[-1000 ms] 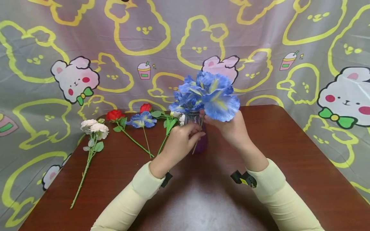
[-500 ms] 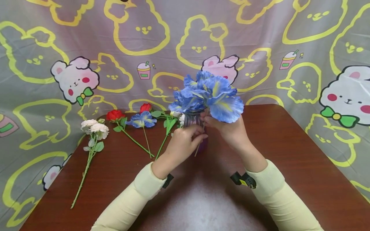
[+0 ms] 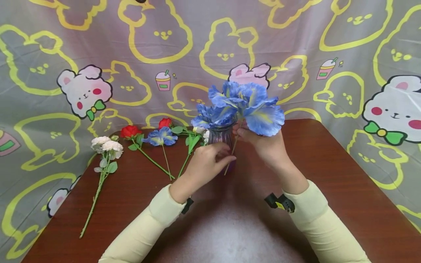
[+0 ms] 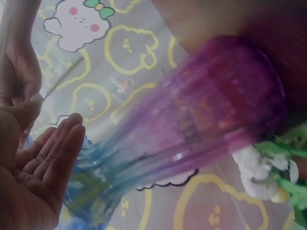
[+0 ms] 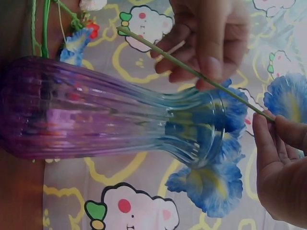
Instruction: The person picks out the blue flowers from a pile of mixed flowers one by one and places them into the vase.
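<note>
A ribbed glass vase (image 5: 96,117), purple at its base and bluish at its neck, stands on the table with blue irises (image 3: 213,116) in its mouth. My right hand (image 3: 269,148) pinches the stem of another blue iris (image 3: 265,117) just under its bloom, beside the vase's rim. That thin green stem (image 5: 192,72) slants down in front of the glass, its cut end free. My left hand (image 3: 205,159) is at the near side of the vase. Its fingers are loosely bent and apart from the thumb, which lies close to the stem in the right wrist view.
On the left of the brown table (image 3: 138,219) lie a pale pink rose stem (image 3: 103,171), red roses (image 3: 131,131), a single blue iris (image 3: 161,136) and a white flower with green leaves (image 3: 194,140). A patterned curtain (image 3: 184,44) hangs behind.
My right hand has shifted slightly right with the iris, drawing its bloom away from those in the vase. The thumb and fingers of my left hand have loosened from the stem.
</note>
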`<move>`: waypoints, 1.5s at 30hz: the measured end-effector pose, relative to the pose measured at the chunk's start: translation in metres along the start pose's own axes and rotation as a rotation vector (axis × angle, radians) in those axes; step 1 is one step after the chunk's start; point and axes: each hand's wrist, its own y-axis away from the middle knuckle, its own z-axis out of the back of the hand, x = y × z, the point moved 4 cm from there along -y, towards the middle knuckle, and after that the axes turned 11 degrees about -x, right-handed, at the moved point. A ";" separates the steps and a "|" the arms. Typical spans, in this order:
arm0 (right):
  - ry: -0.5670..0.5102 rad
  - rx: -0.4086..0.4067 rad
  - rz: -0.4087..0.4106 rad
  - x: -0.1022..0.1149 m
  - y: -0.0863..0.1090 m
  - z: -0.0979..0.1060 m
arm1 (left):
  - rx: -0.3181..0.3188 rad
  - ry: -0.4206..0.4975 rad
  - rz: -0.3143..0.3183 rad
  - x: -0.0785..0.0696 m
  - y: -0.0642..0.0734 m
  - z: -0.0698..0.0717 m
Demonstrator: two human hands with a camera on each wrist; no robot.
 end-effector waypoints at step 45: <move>-0.364 -0.411 0.102 0.051 -0.038 0.058 | 0.221 -0.033 0.459 0.093 0.018 -0.023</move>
